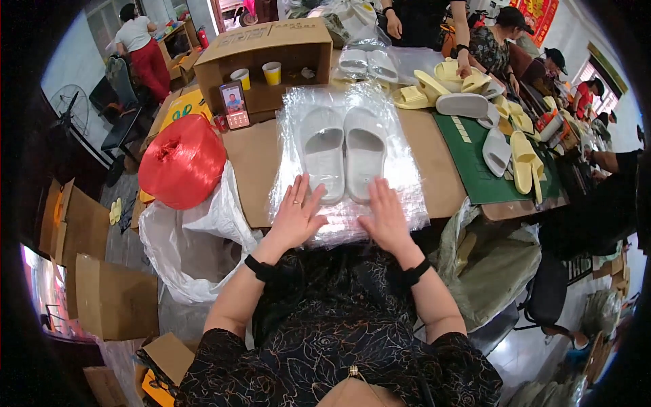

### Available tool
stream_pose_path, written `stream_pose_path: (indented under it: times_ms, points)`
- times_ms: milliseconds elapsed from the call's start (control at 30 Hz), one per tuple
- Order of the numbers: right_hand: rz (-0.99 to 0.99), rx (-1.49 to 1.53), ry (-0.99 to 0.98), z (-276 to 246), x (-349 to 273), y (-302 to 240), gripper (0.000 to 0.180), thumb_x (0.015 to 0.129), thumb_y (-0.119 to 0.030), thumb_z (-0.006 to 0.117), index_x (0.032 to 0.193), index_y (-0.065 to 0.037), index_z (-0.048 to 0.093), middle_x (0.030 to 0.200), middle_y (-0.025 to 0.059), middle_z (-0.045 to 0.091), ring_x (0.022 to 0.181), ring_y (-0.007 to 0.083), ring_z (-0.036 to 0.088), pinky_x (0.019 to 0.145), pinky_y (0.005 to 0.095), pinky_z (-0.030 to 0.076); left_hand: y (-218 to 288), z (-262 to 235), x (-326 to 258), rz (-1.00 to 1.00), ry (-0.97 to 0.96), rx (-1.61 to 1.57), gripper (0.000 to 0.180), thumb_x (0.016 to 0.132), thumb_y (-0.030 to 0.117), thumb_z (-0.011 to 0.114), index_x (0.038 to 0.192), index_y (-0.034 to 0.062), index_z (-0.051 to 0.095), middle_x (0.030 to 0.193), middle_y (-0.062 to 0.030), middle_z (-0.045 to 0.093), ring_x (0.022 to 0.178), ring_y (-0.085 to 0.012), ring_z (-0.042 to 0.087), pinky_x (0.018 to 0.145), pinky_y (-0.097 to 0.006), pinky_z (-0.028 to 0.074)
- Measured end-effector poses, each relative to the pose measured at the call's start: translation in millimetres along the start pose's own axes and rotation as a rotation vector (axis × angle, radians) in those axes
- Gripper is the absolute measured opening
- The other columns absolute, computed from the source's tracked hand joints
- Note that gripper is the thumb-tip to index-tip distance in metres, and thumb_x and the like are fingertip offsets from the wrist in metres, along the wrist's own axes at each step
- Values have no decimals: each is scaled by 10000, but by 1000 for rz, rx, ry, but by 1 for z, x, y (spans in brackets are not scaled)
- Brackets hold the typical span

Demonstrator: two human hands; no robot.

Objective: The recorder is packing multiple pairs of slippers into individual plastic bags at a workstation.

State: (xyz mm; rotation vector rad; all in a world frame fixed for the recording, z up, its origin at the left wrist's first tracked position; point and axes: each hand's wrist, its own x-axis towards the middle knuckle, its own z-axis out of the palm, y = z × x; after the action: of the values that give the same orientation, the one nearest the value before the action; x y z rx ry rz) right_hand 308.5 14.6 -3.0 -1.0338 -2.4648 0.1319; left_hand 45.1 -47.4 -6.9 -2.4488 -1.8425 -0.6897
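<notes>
hands [342, 216] flat below slippers [344, 154], probably bagged

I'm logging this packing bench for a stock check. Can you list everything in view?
white slippers: 2, white, side by side on plastic bags
plastic bags: stack, clear, table centre
twine spool: 1, red, left of table
cups: 2, yellow, inside open box
box: 1, brown, far left
phone: 1, leaning on box
yellow slippers: several, right side
green mat: 1, right
left hand: flat on bags
right hand: flat on bags
</notes>
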Motion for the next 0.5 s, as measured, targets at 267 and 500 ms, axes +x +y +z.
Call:
stream_pose_path:
  times_ms: [267, 500]
  points:
    - [234, 102, 282, -42, 4, 30, 451, 868, -275, 700, 1205, 1, 583, 1400, 279, 435, 1298, 433, 412, 1063, 486, 358, 1, -45, 16, -259, -61, -394, 559, 917, 327, 584, 1398, 64, 471, 1476, -254, 387, 1378, -409, 349, 1105, -455, 327]
    - [491, 123, 332, -24, 49, 19, 882, 807, -457, 723, 1366, 126, 369, 1260, 294, 505, 1183, 446, 466, 1016, 483, 382, 8, -36, 41, -513, 325, 79, 753, 848, 468, 673, 1322, -79, 466, 1267, -312, 534, 1154, -435, 508, 1003, -469, 405]
